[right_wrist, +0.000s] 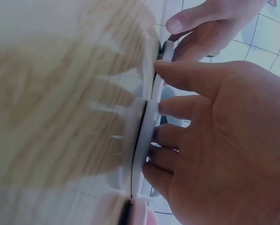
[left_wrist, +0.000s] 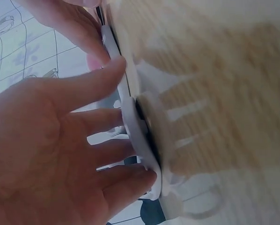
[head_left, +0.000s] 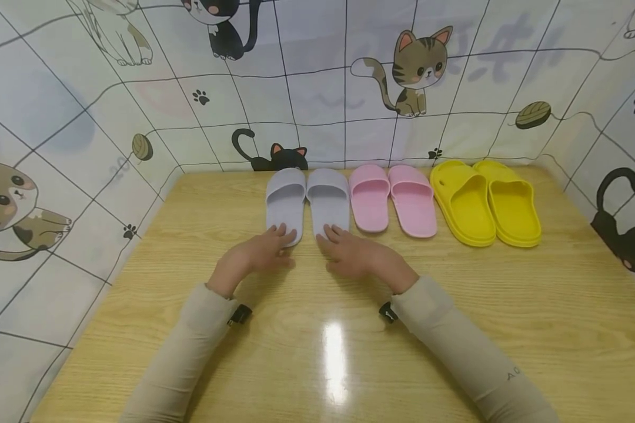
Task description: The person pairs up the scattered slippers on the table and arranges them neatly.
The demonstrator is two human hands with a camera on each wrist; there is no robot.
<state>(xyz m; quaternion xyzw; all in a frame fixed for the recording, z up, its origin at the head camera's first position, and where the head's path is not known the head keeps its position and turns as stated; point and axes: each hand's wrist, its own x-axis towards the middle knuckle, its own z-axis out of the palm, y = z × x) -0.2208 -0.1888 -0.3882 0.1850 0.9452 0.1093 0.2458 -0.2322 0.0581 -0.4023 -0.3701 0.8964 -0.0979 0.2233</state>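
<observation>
Two pale grey slippers, a left one [head_left: 286, 210] and a right one [head_left: 329, 210], lie side by side on the table, toes toward the wall. My left hand [head_left: 258, 251] is at the heel of the left slipper, its loosely bent fingertips on the heel. My right hand [head_left: 353, 254] touches the heel of the right slipper the same way. In the left wrist view, the fingers [left_wrist: 109, 152] meet the rim of the grey slipper [left_wrist: 136, 126], the thumb apart from them. From the right wrist, the fingertips rest against the grey slipper's side [right_wrist: 144, 136].
A pair of pink slippers [head_left: 370, 205] stands just right of the grey pair. Beyond it is a pair of yellow clogs [head_left: 468, 214]. Cat-print cloth [head_left: 323, 94] walls the back and sides of the wooden table [head_left: 307, 329].
</observation>
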